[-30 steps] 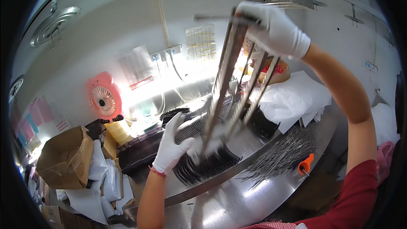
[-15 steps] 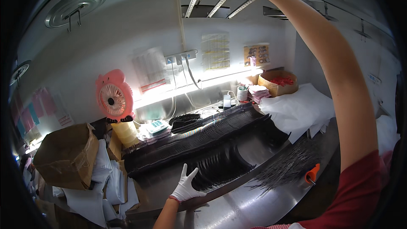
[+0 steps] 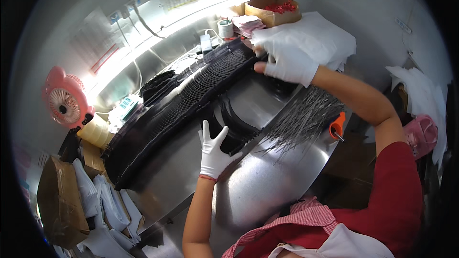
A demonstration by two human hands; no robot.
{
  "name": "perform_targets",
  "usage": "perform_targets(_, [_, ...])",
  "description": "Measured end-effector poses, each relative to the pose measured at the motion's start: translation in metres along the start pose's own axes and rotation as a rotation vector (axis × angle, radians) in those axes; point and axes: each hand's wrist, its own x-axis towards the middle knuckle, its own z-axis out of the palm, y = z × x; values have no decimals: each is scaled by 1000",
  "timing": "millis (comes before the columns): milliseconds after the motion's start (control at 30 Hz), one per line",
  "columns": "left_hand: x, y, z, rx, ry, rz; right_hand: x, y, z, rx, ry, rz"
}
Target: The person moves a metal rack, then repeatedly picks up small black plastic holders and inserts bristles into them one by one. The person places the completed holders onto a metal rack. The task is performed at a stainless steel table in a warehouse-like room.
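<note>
My left hand (image 3: 215, 152), in a white glove, rests with spread fingers against a small group of curved black strips (image 3: 234, 120) on the metal worktop. My right hand (image 3: 291, 63), gloved with bare fingertips showing, hovers over the far right end of the black strip rows. Its thumb and fingers stand apart, slightly blurred, and I see nothing between them. Behind the left hand, a long row of closely packed black strips (image 3: 191, 93) runs diagonally across the worktop (image 3: 165, 200).
Thin dark rods (image 3: 303, 119) lie in a loose heap beside an orange-handled tool (image 3: 337, 125). White sheets (image 3: 330, 36) and a carton of red pieces (image 3: 272, 16) sit at the back right. A pink fan (image 3: 64, 100) and an open cardboard box (image 3: 60, 200) occupy the left.
My right hand has come down from the overhead rack to the right end of the black strips. The view has tilted down and turned right. My left hand stays by the curved strips.
</note>
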Motion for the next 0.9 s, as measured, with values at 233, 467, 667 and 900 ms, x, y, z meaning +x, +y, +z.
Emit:
perform_targets(233, [69, 50, 74, -33, 129, 129, -105, 97, 170, 695, -95, 168])
perform_targets(467, [133, 89, 154, -107, 219, 162, -95, 133, 187, 598, 434, 441])
perform_targets(667, [160, 98, 190, -88, 334, 163, -150, 126, 158, 574, 488, 482])
perform_targets(900, [133, 151, 181, 77, 427, 362, -421, 99, 123, 434, 275, 814])
